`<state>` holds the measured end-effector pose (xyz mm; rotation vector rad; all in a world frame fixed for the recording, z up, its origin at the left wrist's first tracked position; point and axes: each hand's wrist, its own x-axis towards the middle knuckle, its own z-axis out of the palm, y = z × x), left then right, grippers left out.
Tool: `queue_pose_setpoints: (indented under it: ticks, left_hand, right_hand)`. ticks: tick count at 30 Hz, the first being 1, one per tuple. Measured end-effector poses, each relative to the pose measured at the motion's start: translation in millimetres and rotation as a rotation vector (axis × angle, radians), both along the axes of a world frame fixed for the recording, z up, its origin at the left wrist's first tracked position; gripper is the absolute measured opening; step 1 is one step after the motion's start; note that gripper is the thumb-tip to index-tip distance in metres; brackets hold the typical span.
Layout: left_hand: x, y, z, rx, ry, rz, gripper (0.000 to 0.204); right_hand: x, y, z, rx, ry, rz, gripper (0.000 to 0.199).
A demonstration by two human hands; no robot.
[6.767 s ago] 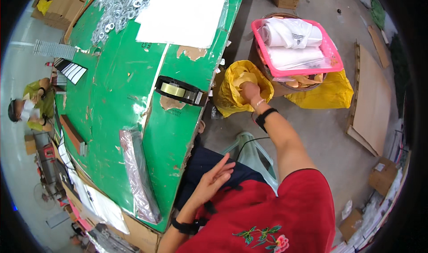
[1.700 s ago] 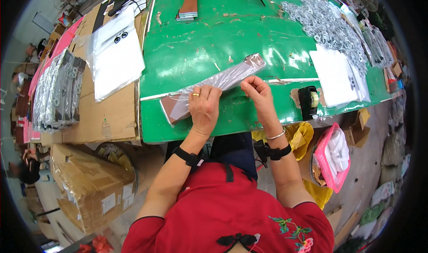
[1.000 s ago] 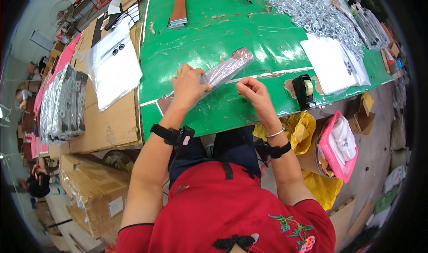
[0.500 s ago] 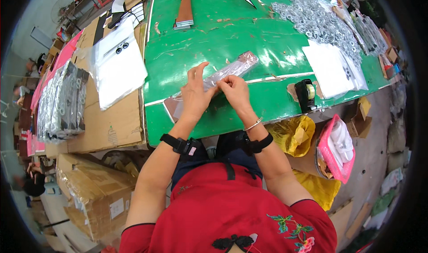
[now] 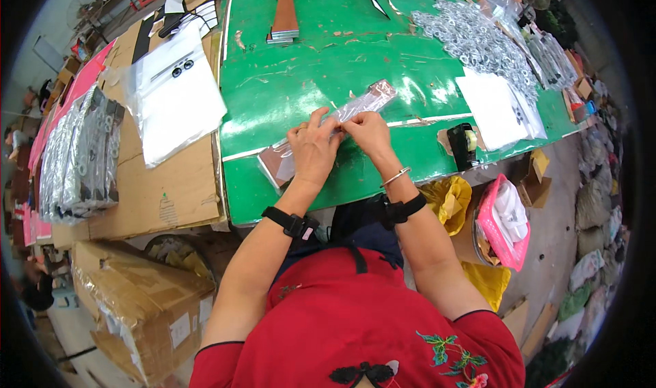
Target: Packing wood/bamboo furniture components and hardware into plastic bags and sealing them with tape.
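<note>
A long, flat brown piece in a clear plastic bag (image 5: 367, 101) lies slantwise on the green tabletop (image 5: 307, 70). Its bare-looking brown near end sticks out below my left hand (image 5: 316, 149). That hand rests over the middle of the package, fingers bent and closed on it. Right beside it, my right hand (image 5: 371, 135) pinches the plastic at the package's near edge, thumb and fingertips together. The two hands' fingertips almost meet, and what lies between them is too small to make out. Off to the right, a black tape dispenser (image 5: 464, 147) stands at the table's front edge.
Brown strips (image 5: 283, 16) are stacked at the back. White sheets in plastic (image 5: 181, 101) lie left; more white sheets (image 5: 495, 108) lie right, near a heap of clear-bagged rings (image 5: 471, 36). Bagged bundles (image 5: 82, 156) stand far left. A pink basket (image 5: 509, 227) sits below the table.
My left hand has slid right along the package, closer to my right hand, and its raised fingers have come down. The right hand has shifted slightly right, still pinching.
</note>
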<state>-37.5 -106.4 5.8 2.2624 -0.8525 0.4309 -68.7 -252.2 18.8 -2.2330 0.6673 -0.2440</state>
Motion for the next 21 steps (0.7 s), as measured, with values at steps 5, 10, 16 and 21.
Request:
queue_pose_setpoints:
  ticks: [5,10,16,21]
  left_hand:
    - [0.9,-0.3,-6.4,0.010,-0.019,0.006,0.015]
    - [-0.6,0.9,-3.2,0.024,-0.006,-0.007,0.015]
    - [3.1,0.8,-2.6,0.022,-0.012,-0.024,0.019]
    - [2.9,3.7,0.4,0.021,0.025,-0.014,0.019]
  right_hand:
    - [-7.0,-9.0,-1.2,0.078,-0.027,0.051,0.033]
    - [-27.9,-8.0,-10.8,0.385,-0.159,0.089,0.031]
    - [-53.0,-13.5,-24.1,0.292,-0.184,0.010,0.026]
    - [-63.1,-5.0,-23.4,0.124,-0.111,-0.035,0.015]
